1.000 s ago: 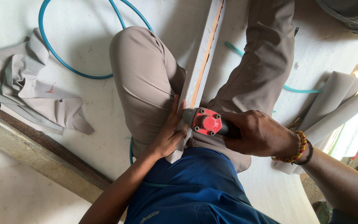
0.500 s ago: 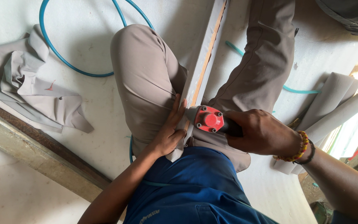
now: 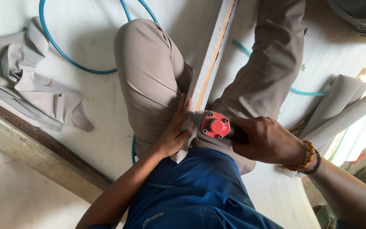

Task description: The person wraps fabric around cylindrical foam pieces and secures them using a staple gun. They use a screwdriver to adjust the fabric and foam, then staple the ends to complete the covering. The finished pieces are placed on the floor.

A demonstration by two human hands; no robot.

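Observation:
I sit on the floor with a long grey fabric-wrapped wooden strip (image 3: 212, 51) running between my knees. My left hand (image 3: 175, 132) presses flat against the strip's near end, fingers laid along its left side. My right hand (image 3: 264, 140) is closed around the handle of a pneumatic staple gun (image 3: 214, 124) with a red end cap. The gun's nose rests against the strip's right side just beyond my left fingers. A beaded bracelet (image 3: 306, 156) circles my right wrist.
A blue air hose (image 3: 60, 51) loops across the pale floor at upper left. Folded grey fabric (image 3: 26, 91) lies at the left beside a wooden beam (image 3: 39, 154). Rolled grey material (image 3: 344, 112) sits at the right, with a teal hose (image 3: 306, 92) by it.
Both hands and the staple gun stay at the strip's near end; the view has only shifted slightly.

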